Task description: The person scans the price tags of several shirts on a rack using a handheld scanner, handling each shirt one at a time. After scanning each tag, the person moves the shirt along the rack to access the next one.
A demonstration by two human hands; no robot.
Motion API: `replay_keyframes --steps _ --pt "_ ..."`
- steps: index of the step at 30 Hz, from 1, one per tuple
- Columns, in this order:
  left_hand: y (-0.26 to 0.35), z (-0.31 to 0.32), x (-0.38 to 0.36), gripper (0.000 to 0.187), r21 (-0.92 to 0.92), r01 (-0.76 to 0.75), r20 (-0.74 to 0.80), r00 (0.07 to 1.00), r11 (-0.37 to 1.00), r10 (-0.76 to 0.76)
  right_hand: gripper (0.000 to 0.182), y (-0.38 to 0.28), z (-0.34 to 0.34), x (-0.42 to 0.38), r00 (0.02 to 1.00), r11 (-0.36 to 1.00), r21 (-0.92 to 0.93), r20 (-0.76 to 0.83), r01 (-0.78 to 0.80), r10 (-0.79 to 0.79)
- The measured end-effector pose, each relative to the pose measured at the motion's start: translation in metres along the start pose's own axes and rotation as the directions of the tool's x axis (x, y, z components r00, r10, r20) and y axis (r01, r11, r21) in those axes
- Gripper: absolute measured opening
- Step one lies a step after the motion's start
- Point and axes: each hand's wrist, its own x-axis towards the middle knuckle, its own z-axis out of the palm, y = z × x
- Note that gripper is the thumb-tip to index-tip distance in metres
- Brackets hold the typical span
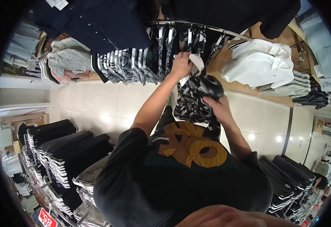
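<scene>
A black garment with a grey and white pattern (190, 100) hangs in front of my body, below the clothes rail. My left hand (182, 65) is closed at its top, beside a white curved band (197, 63). On the garment's right edge, my right hand (217, 106) grips the fabric with bent fingers. A dark, shiny rounded part (211, 86) lies between my hands at the upper right of the garment; its exact nature is unclear. Similar dark patterned garments (165, 49) hang just above my left hand.
The metal rail (226, 31) holds striped shirts (126, 66) at left and white garments (258, 68) at right. Racks of dark trousers (69, 147) stand at lower left and lower right (290, 178). Pale floor tiles (97, 102) lie between the displays.
</scene>
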Motion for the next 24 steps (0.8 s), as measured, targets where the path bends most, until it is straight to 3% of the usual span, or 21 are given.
replay_keyframes --steps 1,4,5,6,7,9,11,13,14,15,17,20,21,23,24 --pt "-0.018 0.013 0.010 0.042 -0.007 -0.001 0.007 1.000 1.000 0.001 0.028 0.005 0.012 0.018 0.999 0.999 0.051 -0.037 -0.009 0.011" --pt "-0.048 0.030 0.036 0.052 -0.297 0.197 -0.030 0.976 0.934 -0.216 0.029 0.021 0.033 0.073 0.998 0.997 -0.066 -0.041 0.051 -0.053" --pt "-0.052 0.030 0.045 0.052 -0.295 0.198 -0.027 0.976 0.935 -0.215 0.030 0.018 0.042 0.090 0.994 0.979 -0.196 -0.084 0.053 -0.071" --pt "-0.058 0.033 0.054 0.050 -0.468 0.186 -0.010 0.976 0.864 -0.216 0.031 0.015 0.050 0.109 0.988 0.945 -0.323 -0.123 0.052 -0.096" --pt "-0.064 0.032 0.061 0.049 -0.625 0.175 0.010 0.976 0.761 -0.216 0.031 0.022 0.057 0.131 0.988 0.946 -0.321 -0.125 0.049 -0.094" --pt "-0.073 0.023 0.081 0.047 -0.656 0.225 0.072 0.969 0.720 -0.236 0.034 0.042 0.068 0.178 0.917 0.841 -0.507 -0.217 0.186 -0.334" --pt "-0.079 0.015 0.097 0.044 -0.705 0.326 0.198 0.943 0.630 -0.267 0.037 0.039 0.085 0.207 0.926 0.843 -0.516 -0.223 0.154 -0.306" --pt "-0.092 0.009 0.108 0.043 -0.702 0.290 0.170 0.955 0.651 -0.242 0.038 0.053 0.101 0.233 0.933 0.887 -0.453 -0.276 0.086 -0.231" --pt "-0.093 0.001 0.110 0.042 -0.682 0.296 0.182 0.954 0.669 -0.236 0.038 0.092 0.105 0.256 0.889 0.886 -0.422 -0.304 0.195 -0.341" --pt "-0.102 0.001 0.113 0.041 -0.661 0.303 0.195 0.953 0.687 -0.232 0.038 0.099 0.110 0.261 0.890 0.888 -0.419 -0.308 0.189 -0.335" --pt "-0.121 -0.003 0.115 0.037 -0.642 0.343 0.245 0.939 0.686 -0.241 0.037 0.112 0.120 0.268 0.882 0.840 -0.525 -0.323 0.135 -0.343" --pt "-0.171 0.011 0.115 0.029 -0.487 0.216 0.036 0.973 0.846 -0.228 0.040 0.151 0.121 0.273 0.888 0.829 -0.554 -0.340 0.077 -0.310" --pt "-0.180 0.009 0.114 0.029 -0.488 0.222 0.042 0.972 0.844 -0.232 0.041 0.156 0.122 0.272 0.878 0.810 -0.583 -0.358 0.055 -0.317" --pt "-0.198 0.008 0.114 0.030 -0.220 0.241 -0.266 0.918 0.945 -0.296 0.049 0.165 0.122 0.272 0.889 0.819 -0.571 -0.342 0.059 -0.303" --pt "-0.197 0.000 0.116 0.034 -0.267 0.239 -0.317 0.893 0.934 -0.319 0.053 0.160 0.126 0.271 0.836 0.771 -0.625 -0.356 0.120 -0.419"
